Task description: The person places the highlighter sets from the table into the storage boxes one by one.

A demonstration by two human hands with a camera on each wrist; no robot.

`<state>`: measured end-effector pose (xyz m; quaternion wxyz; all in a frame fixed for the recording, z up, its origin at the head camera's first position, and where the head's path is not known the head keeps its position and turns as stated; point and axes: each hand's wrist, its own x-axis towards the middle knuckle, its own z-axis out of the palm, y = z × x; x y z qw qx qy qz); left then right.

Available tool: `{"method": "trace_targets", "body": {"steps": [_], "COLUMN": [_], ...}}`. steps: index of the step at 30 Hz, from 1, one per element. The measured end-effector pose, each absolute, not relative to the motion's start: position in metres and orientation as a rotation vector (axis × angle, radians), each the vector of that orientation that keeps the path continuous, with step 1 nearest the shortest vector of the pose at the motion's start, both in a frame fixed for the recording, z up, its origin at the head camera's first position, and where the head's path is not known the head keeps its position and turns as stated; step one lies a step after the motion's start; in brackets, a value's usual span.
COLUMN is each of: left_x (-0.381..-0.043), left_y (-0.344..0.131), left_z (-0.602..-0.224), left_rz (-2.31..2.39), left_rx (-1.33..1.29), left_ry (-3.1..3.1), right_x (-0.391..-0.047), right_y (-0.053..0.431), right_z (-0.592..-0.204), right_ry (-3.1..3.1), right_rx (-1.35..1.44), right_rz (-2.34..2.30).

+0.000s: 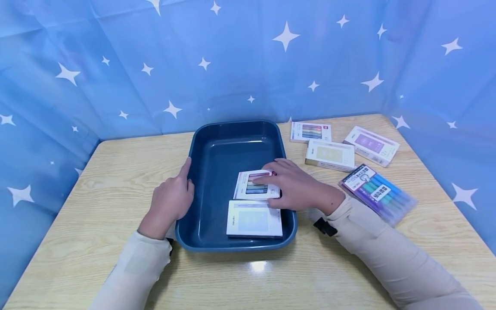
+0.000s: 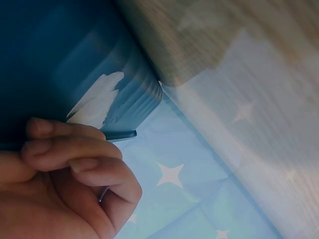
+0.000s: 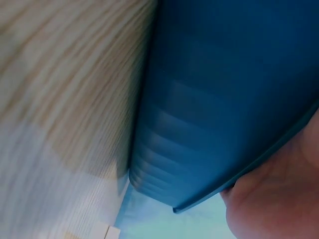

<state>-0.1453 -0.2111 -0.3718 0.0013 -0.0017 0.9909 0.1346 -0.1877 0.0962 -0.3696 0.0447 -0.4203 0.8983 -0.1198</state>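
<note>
Under the half-spread fingers of the right hand (image 1: 292,185): one windowed box (image 1: 241,190), lying in the blue tray (image 1: 215,181); index laid straight across it, thumb by its near edge; whether they pinch it, cannot tell. Just nearer than that thumb: one pale-label box (image 1: 252,221), flat in the tray. In the left hand (image 1: 172,198): tray's left rim, index straight, other fingers loosely bent. Right of the right fingers: yellow-label box (image 1: 329,154), pen packet (image 1: 381,193). Farther: second windowed box (image 1: 297,132), purple-label box (image 1: 370,144). Beyond: starred curtain (image 1: 240,34).
</note>
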Motion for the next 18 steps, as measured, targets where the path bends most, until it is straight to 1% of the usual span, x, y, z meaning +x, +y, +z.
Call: {"method": "trace_targets", "body": {"steps": [7,18], "left_x": [-0.1456,-0.1461], "left_y": [-0.2117,-0.2111], "left_z": [-0.372,-0.3739], "left_rz": [0.421,0.415], "left_rx": [-0.01,-0.003], "left_ry": [3.11,3.121], "right_x": [-0.1865,-0.1863], "right_y": [0.0956,0.0955], "right_z": [-0.3701,-0.3687], "right_ry": [2.757,2.732], "right_rx": [-1.309,-1.218], "right_rz": [-0.388,-0.367]}}
